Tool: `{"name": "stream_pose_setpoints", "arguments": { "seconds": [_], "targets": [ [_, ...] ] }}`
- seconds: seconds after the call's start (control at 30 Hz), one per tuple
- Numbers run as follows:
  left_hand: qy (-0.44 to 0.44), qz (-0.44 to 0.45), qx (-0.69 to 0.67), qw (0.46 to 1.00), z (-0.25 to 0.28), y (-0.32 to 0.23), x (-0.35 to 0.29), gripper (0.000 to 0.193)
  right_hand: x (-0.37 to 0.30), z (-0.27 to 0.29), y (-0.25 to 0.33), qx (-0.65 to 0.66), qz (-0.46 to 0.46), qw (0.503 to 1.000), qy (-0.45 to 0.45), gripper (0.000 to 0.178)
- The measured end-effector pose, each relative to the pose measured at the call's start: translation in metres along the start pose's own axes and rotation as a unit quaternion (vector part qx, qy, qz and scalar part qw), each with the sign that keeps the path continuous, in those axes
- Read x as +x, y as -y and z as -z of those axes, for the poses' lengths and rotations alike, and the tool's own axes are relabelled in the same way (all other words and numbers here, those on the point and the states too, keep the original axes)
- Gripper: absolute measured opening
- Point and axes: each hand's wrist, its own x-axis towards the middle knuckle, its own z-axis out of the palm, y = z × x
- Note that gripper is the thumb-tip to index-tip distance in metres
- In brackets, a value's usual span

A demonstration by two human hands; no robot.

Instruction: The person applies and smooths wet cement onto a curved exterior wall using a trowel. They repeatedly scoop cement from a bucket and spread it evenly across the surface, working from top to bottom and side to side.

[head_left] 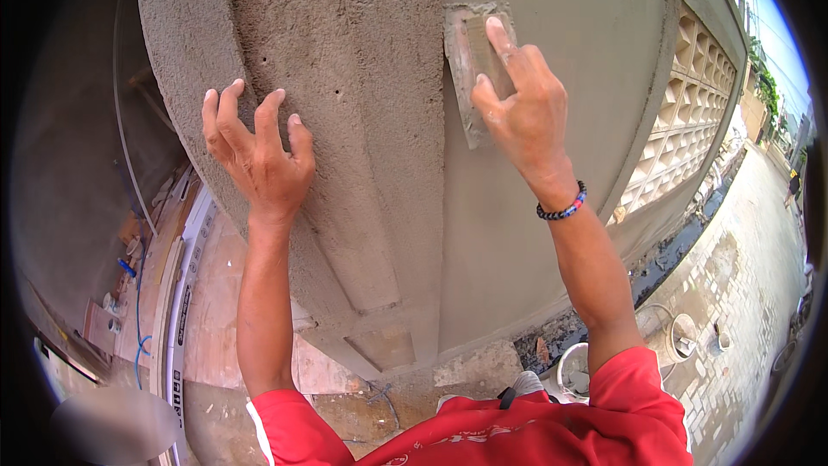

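Right hand (528, 108): partly closed on the plastering float (460, 56), index finger and thumb extended along its back; the remaining grip is hidden. The float lies against the smooth grey wall (517, 267), just beside the rough column (392, 121). Left hand (263, 151): free of any tool, fingers spread and bent, before the column; contact cannot be confirmed. A beaded bracelet (562, 203) circles the right wrist. Further right: an openwork block panel (694, 91). Below: a white bucket (572, 371) and paved lane (724, 319).
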Motion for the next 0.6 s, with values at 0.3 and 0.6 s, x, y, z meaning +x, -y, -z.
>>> {"name": "stream_pose_setpoints", "arguments": {
  "seconds": [0.3,0.6],
  "targets": [
    [-0.021,0.003,-0.017,1.000,-0.006,0.000,0.002,0.031,-0.310,-0.009,0.008,0.008,-0.095,0.989,0.114,0.070],
    [-0.001,-0.001,0.021,1.000,-0.004,0.000,0.000,0.032,-0.131,0.055,-0.020,0.079,-0.056,0.995,0.024,0.060]
  ]
}}
